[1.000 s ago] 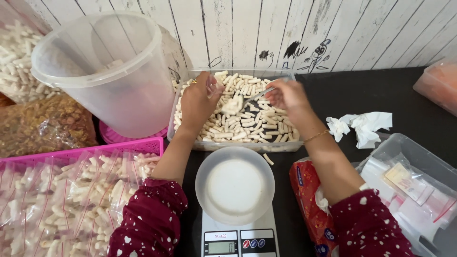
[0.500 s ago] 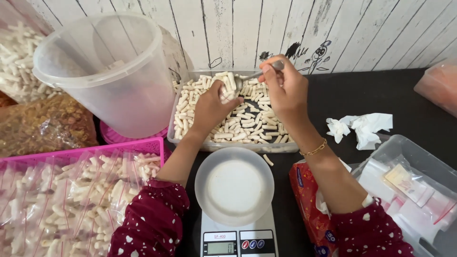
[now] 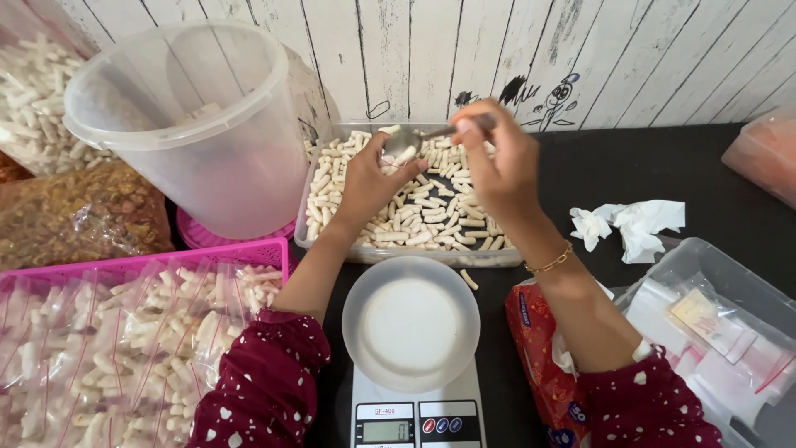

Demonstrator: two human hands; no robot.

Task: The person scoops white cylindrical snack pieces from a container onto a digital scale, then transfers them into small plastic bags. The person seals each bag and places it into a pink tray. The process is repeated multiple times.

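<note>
A metal spoon [image 3: 408, 141] hangs over the tray [image 3: 332, 133] of pale snack sticks [image 3: 419, 217] (mid-worktop): right hand [image 3: 497, 162] pinches its handle, left hand [image 3: 373, 178] cups its bowl, fingers curled.

The right hand [image 3: 496, 162] is motion-blurred at its fingertips, so its grip on the spoon [image 3: 410, 141] handle near the top centre of the frame cannot be read clearly. The left hand [image 3: 373, 178] covers part of the clear tray [image 3: 325, 241] of pale snack sticks [image 3: 431, 207], and its fingers hide whatever lies under the spoon's bowl. The kitchen scale [image 3: 414, 419] is cut off by the bottom edge, its display too small to read. At the lower left, the pink basket [image 3: 149, 264] of bagged sticks runs out of frame. The red packet [image 3: 543, 365] at the lower right is partly hidden by the right forearm.
</note>
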